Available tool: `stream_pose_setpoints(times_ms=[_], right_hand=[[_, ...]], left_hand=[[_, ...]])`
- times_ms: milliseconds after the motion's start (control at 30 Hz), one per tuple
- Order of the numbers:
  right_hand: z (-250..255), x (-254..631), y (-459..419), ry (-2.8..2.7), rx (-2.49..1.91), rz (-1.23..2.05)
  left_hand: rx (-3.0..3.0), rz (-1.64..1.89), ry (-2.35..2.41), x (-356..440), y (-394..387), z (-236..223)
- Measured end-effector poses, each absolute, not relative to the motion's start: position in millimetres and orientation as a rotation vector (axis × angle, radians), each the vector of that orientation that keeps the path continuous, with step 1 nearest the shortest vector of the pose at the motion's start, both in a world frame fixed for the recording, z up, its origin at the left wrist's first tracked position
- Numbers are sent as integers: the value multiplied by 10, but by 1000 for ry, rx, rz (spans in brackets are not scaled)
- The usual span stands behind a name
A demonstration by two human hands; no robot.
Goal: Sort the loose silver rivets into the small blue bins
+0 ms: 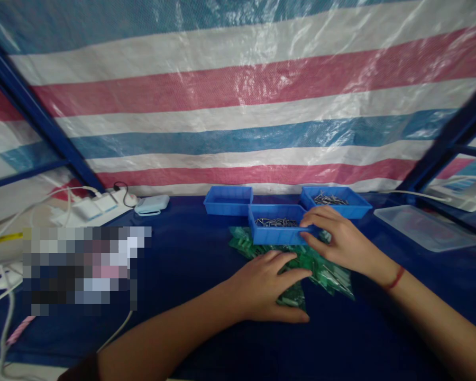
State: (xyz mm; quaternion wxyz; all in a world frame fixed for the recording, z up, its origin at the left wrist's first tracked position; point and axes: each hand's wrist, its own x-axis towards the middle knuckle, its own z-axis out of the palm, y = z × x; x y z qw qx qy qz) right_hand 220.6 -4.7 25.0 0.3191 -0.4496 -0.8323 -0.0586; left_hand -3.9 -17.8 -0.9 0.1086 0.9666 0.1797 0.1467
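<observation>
My right hand [337, 238] grips the right end of the front blue plastic bin [275, 236], thumb and fingers pinched over its rim. Thin metal pieces, like screws or nails [275, 222], lie in that bin; their exact kind is too small to make out. Spread fingers of my left hand [264, 286] rest over green plastic bags [333, 278], which are piled in front of the bin and partly under it. One bag [295, 297] shows between my left thumb and fingers. That hand does not close around anything visible.
Behind stand a second blue bin [228, 207] at left and a third [335, 210] with metal pieces at right. A clear plastic lid [424, 227] lies farther right. At left are a power strip [95, 205], cables, a pale blue case [152, 205] and a blurred-out patch.
</observation>
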Motion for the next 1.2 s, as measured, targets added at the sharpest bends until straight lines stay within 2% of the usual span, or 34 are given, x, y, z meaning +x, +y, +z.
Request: stream_pose_setpoints(times_ms=[133, 367, 667, 867, 1067, 1200], right_hand=[[179, 2279, 23, -2130, -1234, -25], [55, 2384, 125, -1993, -1476, 668], [43, 2382, 158, -2013, -1368, 558], [71, 2263, 91, -1738, -1250, 758], [262, 2399, 27, -1568, -1194, 587], [413, 2568, -13, -1368, -1099, 669]], left_hand=[[2860, 437, 505, -41, -162, -13], [2962, 382, 468, -35, -137, 70], [2983, 374, 546, -97, -111, 129], [2950, 377, 548, -89, -124, 83], [2921, 386, 559, -109, -118, 50], [2876, 381, 650, -104, -111, 10]])
